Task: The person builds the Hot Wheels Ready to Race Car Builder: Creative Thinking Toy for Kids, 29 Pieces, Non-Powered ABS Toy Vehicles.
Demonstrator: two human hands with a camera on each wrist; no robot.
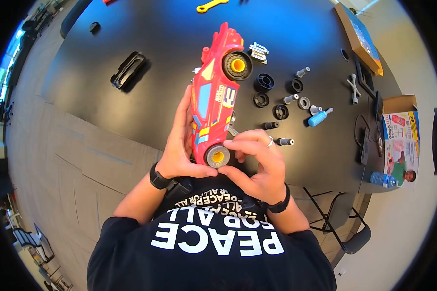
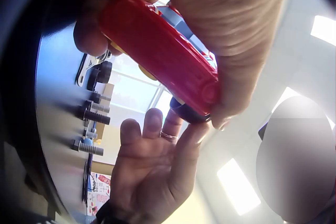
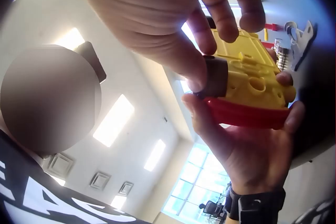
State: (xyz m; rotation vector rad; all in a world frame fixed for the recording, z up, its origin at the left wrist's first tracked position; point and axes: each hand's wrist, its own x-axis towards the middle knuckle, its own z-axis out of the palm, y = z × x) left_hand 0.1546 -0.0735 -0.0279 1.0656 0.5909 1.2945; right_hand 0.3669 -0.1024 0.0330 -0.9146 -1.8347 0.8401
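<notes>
The left hand (image 1: 182, 150) grips a red toy car (image 1: 213, 104) around its near end, holding it up off the table. Thumb and index finger of the right hand (image 1: 260, 162) pinch the wheel (image 1: 218, 156) with a yellow hub at that end. A second wheel (image 1: 237, 66) sits at the car's far end. In the right wrist view the car's yellow underside (image 3: 252, 71) faces the camera, and the right fingers hold the dark wheel (image 3: 215, 77). From the left wrist, the car's red end (image 2: 163, 56) shows with the dark wheel below it.
On the black table (image 1: 165, 29) lie a black tray-like part (image 1: 128, 71), loose black wheels (image 1: 264, 82), bolt-like pieces (image 1: 286, 141), a blue screwdriver (image 1: 319, 117), a grey cross-shaped piece (image 1: 354, 89) and a yellow wrench (image 1: 212, 5). A printed box (image 1: 400, 140) and a water bottle (image 1: 383, 179) stand at the right.
</notes>
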